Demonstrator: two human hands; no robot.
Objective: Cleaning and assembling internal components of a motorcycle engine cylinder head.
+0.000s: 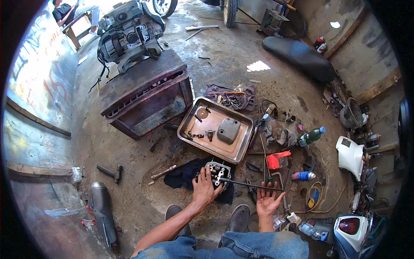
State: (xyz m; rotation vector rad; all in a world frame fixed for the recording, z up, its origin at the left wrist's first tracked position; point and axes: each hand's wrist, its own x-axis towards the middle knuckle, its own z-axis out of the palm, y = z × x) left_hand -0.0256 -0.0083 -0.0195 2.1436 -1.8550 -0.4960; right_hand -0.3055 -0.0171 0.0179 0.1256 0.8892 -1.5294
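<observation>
An engine's cylinder head (pixel 219 167) sits on a dark cloth (pixel 179 176) on the floor between and ahead of my shoes. My left hand (pixel 204 186) grips it, fingers laid across its top and thumb at its near side. A long T-handle wrench (pixel 245 183) runs almost level from the cylinder head to the right, its tip end beside my left thumb. Palm up, my right hand (pixel 268 202) has its fingers spread at the wrench's shaft near the crossbar. The shaft passes across these fingers, which are not wrapped around it.
Just beyond lies a metal tray (pixel 184 139) with a cover (pixel 228 131) and small parts. An engine (pixel 129 34) stands on a wooden box (pixel 146 103). A hammer (pixel 111 172) and exhaust muffler (pixel 103 211) lie left; a red box (pixel 278 160), spray can (pixel 303 175) and bottle (pixel 312 136) are right.
</observation>
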